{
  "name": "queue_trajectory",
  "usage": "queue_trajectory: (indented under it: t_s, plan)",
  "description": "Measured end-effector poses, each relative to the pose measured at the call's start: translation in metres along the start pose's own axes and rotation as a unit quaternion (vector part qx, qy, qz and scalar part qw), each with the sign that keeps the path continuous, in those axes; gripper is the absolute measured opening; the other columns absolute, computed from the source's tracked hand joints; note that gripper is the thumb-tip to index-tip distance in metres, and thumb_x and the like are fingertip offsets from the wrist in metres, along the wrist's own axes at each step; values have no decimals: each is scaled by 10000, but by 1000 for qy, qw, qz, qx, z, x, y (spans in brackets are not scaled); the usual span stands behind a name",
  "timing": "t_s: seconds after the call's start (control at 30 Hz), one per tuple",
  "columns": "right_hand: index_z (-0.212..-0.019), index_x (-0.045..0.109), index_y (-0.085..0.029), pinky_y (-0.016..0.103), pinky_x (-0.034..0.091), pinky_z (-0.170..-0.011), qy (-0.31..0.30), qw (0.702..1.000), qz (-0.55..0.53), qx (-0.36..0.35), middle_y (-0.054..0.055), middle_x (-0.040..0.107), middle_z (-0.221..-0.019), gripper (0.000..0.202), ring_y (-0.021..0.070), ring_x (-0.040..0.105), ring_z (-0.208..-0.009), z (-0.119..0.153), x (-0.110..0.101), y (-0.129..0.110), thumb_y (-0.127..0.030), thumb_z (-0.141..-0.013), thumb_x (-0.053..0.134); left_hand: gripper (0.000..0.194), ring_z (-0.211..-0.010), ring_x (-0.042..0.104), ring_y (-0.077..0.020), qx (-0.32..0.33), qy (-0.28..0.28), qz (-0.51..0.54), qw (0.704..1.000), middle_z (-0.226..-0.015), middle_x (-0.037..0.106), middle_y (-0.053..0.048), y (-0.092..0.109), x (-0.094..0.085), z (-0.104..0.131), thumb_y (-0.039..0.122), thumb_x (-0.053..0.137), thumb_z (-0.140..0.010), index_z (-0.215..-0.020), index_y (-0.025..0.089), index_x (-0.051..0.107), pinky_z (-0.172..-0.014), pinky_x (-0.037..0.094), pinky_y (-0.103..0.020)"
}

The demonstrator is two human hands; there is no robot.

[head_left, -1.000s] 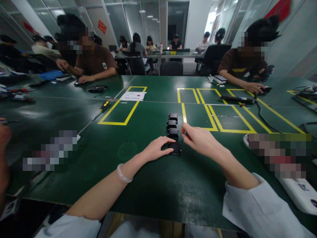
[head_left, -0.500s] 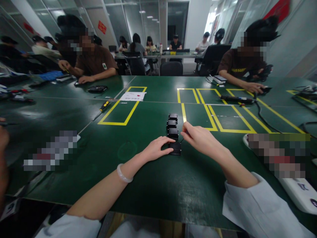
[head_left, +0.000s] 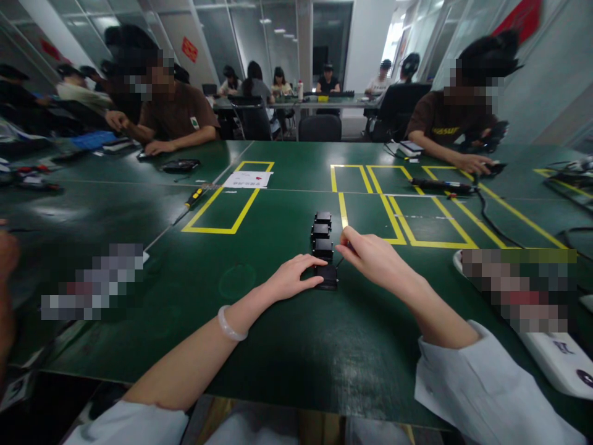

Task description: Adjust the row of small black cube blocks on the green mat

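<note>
My left hand [head_left: 296, 277] grips the nearest black block [head_left: 327, 276] between thumb and fingers, from its left side, on the green table [head_left: 287, 364]. Its flat top stays visible. Just right of it, my right hand [head_left: 365, 252] is closed in a pinch. A thin dark shaft [head_left: 340, 261] runs from those fingers down to the block's right edge; the rest of this slim tool is hidden in the fingers. Beyond the gripped block, several similar black blocks [head_left: 323, 248] stand in a row leading away from me.
Yellow tape outlines [head_left: 208, 232] mark the table. A paper sheet [head_left: 248, 180] and a yellow-black screwdriver [head_left: 194, 198] lie at the left. White power strips [head_left: 551, 352] flank my arms. Two people sit opposite; a dark power tool [head_left: 442, 186] with a cable lies at the right.
Both hands keep their places at the nearest block, and the row of blocks stands as before. The whole view has shifted very slightly.
</note>
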State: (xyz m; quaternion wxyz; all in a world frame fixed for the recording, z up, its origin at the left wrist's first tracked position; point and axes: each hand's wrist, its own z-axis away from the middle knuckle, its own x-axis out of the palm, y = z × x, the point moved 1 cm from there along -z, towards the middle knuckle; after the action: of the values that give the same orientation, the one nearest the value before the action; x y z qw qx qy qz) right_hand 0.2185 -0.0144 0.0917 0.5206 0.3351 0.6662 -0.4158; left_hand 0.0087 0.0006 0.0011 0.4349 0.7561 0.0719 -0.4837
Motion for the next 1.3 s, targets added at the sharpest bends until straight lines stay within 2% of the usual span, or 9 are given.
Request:
queue_trajectory:
  t_s: [0.1,0.33,0.5,0.8,1.03,1.3]
  plan:
    - [-927,478,-202,249,237,-534,-3,999,30,17,38,632,-733,234,165,566,-638,-2,2,-1,-378,-964,327,361,-1052,541,-221,-2,-3,-1,1000,-1170,595,-43,0,0,0,387,530,-918,-1257,265,518,-911,424,-344]
    - [-991,454,-197,244,258,-541,11,1000,16,-8,31,636,-767,140,151,557,-633,2,-2,-1,-274,-936,351,356,-1057,543,-220,2,1,8,1000,-1174,596,-43,0,-1,0,384,526,-918,-1254,267,521,-915,423,-345]
    - [-959,473,-205,248,250,-533,0,1000,30,7,35,639,-748,203,164,567,-636,1,-1,-2,-357,-952,339,366,-1062,541,-224,-1,0,7,1000,-1183,594,-46,-1,0,1,398,521,-917,-1258,265,521,-920,421,-355]
    - [-994,451,-199,247,272,-554,15,1000,0,-15,19,627,-757,130,157,568,-657,1,2,1,-264,-899,391,354,-1047,544,-218,-1,4,3,1000,-1148,599,-44,0,0,0,388,526,-916,-1249,267,528,-909,425,-347]
    - [-972,472,-205,250,244,-534,11,1000,20,7,33,640,-753,228,176,585,-659,0,2,0,-385,-952,332,360,-1054,543,-224,-5,2,4,1000,-1162,600,-46,0,0,0,393,523,-915,-1253,267,525,-918,423,-357]
    - [-995,470,-200,244,238,-530,21,999,26,13,28,629,-741,169,161,558,-635,0,1,2,-305,-930,355,356,-1060,543,-216,-1,4,5,1000,-1174,593,-35,-1,0,0,382,530,-917,-1258,278,519,-917,424,-346]
